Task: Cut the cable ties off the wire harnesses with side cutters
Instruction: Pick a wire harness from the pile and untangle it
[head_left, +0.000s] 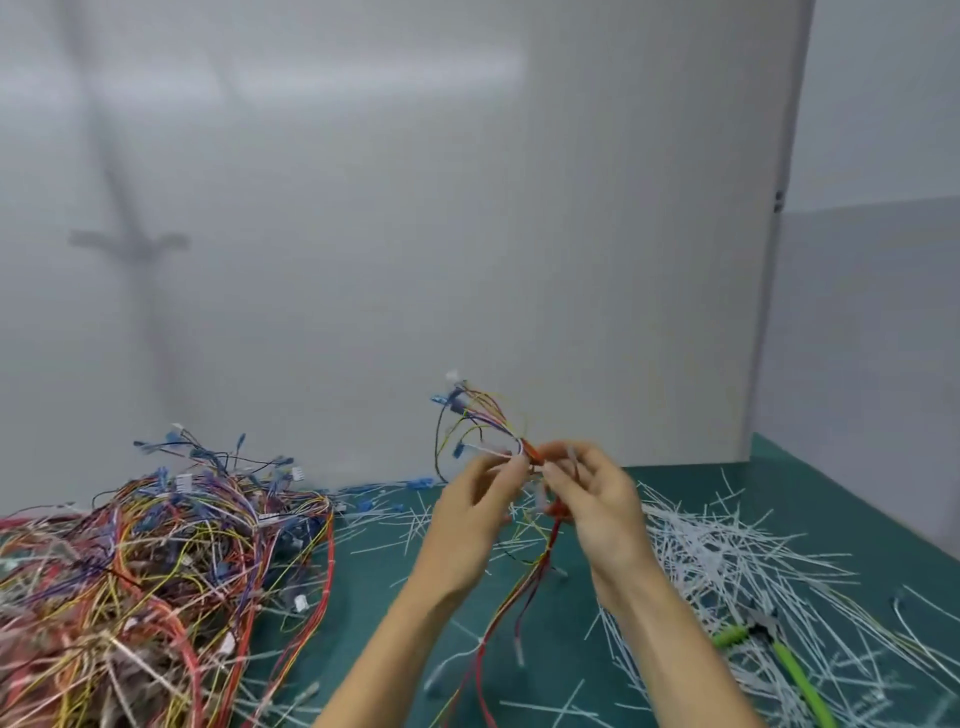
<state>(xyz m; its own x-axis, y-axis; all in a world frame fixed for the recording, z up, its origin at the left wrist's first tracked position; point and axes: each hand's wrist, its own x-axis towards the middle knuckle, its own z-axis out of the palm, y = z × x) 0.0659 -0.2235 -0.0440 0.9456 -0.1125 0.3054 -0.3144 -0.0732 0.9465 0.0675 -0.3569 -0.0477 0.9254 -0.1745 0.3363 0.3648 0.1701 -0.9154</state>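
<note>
Head view: my left hand (470, 512) and right hand (597, 499), close together, both pinch one wire harness (530, 449) held up between them, seemingly hunting its tie; next I'd fetch the side cutters (769, 639) lying right of them.

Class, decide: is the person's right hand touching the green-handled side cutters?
Apart. The head view shows the side cutters lying on the mat, while the right hand pinches the wire harness.

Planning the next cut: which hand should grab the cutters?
Right. The cutters lie on the right of the mat, nearer the right hand; the left hand can hold the harness.
</note>
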